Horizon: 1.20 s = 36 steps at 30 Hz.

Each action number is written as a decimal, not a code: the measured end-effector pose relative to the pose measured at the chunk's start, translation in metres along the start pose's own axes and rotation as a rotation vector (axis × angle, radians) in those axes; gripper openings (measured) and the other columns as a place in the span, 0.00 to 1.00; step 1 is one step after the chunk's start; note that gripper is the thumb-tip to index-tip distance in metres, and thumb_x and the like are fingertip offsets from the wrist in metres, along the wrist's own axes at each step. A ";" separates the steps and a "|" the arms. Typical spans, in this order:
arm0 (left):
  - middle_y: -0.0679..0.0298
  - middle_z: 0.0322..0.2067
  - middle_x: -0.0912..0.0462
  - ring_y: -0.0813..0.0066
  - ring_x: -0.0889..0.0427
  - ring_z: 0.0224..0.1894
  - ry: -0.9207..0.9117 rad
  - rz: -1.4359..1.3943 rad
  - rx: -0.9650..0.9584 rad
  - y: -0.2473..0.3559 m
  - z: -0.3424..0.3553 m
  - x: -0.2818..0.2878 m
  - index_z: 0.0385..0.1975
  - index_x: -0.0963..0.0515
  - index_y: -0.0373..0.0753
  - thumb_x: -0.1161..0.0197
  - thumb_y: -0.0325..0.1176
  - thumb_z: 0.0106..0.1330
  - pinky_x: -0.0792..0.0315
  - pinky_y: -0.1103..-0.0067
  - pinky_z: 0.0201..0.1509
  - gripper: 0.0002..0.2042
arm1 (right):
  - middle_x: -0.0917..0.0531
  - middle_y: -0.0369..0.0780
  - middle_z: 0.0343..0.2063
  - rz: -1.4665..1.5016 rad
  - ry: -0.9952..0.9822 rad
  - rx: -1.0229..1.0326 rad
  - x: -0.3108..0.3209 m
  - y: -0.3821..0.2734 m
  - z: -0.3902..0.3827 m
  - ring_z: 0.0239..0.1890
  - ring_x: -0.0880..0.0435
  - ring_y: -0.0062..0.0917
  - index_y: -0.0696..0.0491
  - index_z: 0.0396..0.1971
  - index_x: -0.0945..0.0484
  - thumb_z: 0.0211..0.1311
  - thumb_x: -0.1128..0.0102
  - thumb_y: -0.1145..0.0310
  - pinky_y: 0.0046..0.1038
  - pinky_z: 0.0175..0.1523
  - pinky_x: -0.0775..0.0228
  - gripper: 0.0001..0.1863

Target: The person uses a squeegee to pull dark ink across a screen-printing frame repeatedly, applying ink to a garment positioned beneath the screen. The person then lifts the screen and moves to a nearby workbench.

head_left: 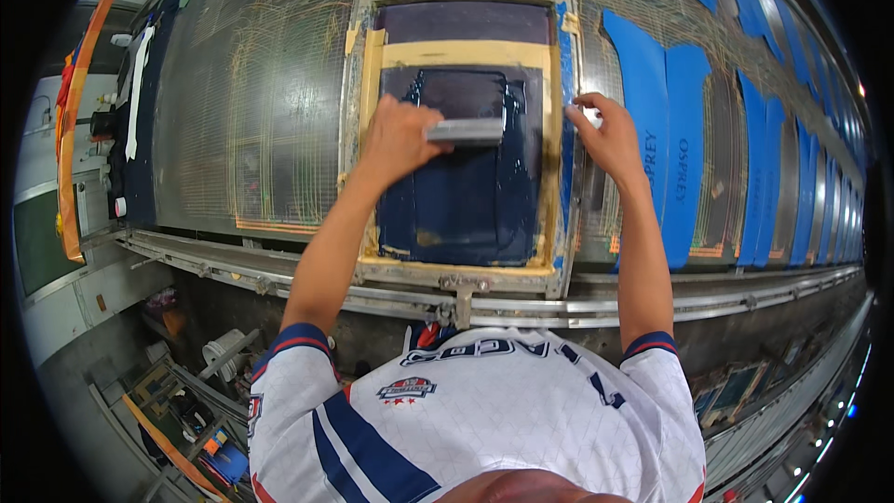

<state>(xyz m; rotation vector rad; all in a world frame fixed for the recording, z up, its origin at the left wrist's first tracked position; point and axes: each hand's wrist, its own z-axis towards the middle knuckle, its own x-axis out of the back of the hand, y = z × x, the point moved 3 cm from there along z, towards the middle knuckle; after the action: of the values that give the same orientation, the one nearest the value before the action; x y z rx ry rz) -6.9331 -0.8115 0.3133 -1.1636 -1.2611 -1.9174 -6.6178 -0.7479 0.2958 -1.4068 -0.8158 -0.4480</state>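
Observation:
A squeegee (pixel 470 131) with a grey metal holder lies crosswise over the dark ink (pixel 456 210) on the mesh of a screen-printing frame (pixel 466 273). My left hand (pixel 400 140) is wrapped round the squeegee's left end; slight blur softens its fingers. At the frame's right side, my right hand (pixel 607 135) has curled fingers, with thumb and fingertips at the blue-taped edge. Glossy wet ink streaks run down both sides of the mesh. Yellowish tape borders the ink inside the frame. What lies beneath the screen is hidden.
Blue cut fabric pieces (pixel 684 158) lie in rows on the long printing table (pixel 279 130) to the right. A metal rail (pixel 577 310) runs along its near edge, with a clamp (pixel 463 291) by the frame. Below left are a white bucket (pixel 223 346) and a cluttered rack.

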 end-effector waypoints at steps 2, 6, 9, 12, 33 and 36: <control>0.62 0.24 0.15 0.59 0.16 0.31 -0.025 -0.002 0.051 -0.021 0.040 0.005 0.26 0.16 0.46 0.21 0.43 0.46 0.32 0.64 0.42 0.13 | 0.13 0.49 0.40 0.267 -0.007 0.205 -0.003 -0.046 0.026 0.44 0.14 0.40 0.56 0.43 0.16 0.64 0.34 0.58 0.35 0.47 0.25 0.17; 0.59 0.24 0.15 0.54 0.15 0.32 -0.115 -0.012 0.127 -0.041 0.076 0.014 0.26 0.15 0.45 0.22 0.46 0.47 0.26 0.63 0.43 0.14 | 0.13 0.51 0.36 0.045 -0.312 0.278 -0.027 -0.107 0.070 0.42 0.14 0.46 0.57 0.42 0.16 0.57 0.30 0.55 0.39 0.47 0.23 0.21; 0.59 0.25 0.14 0.55 0.15 0.33 -0.118 -0.083 0.103 -0.051 0.092 0.003 0.28 0.14 0.48 0.22 0.47 0.46 0.27 0.65 0.46 0.14 | 0.13 0.51 0.33 -0.270 -0.319 0.330 -0.057 -0.095 0.096 0.41 0.14 0.47 0.55 0.37 0.16 0.51 0.29 0.57 0.42 0.49 0.24 0.19; 0.61 0.27 0.13 0.57 0.16 0.33 -0.032 0.013 0.056 -0.047 0.082 -0.001 0.27 0.14 0.48 0.21 0.46 0.44 0.30 0.66 0.46 0.14 | 0.14 0.50 0.30 -0.367 -0.287 0.330 -0.073 -0.092 0.096 0.39 0.14 0.46 0.54 0.33 0.16 0.49 0.30 0.60 0.44 0.50 0.25 0.15; 0.62 0.26 0.14 0.58 0.15 0.33 -0.029 0.040 0.008 -0.031 0.076 0.001 0.28 0.14 0.48 0.20 0.42 0.43 0.27 0.66 0.47 0.13 | 0.14 0.51 0.28 -0.374 -0.293 0.323 -0.054 -0.102 0.072 0.37 0.14 0.48 0.53 0.30 0.15 0.47 0.33 0.63 0.46 0.49 0.24 0.11; 0.63 0.26 0.13 0.59 0.14 0.34 -0.103 0.003 0.025 -0.059 0.103 -0.003 0.29 0.14 0.51 0.21 0.47 0.43 0.29 0.65 0.50 0.14 | 0.13 0.51 0.31 -0.344 -0.353 0.288 -0.056 -0.097 0.110 0.38 0.14 0.51 0.53 0.33 0.14 0.46 0.35 0.62 0.46 0.49 0.22 0.14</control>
<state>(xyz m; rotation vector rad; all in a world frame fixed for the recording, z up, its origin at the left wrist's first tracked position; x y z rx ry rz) -6.9430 -0.6937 0.3034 -1.2648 -1.3323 -1.8546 -6.7498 -0.6654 0.3170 -1.0907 -1.3658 -0.3284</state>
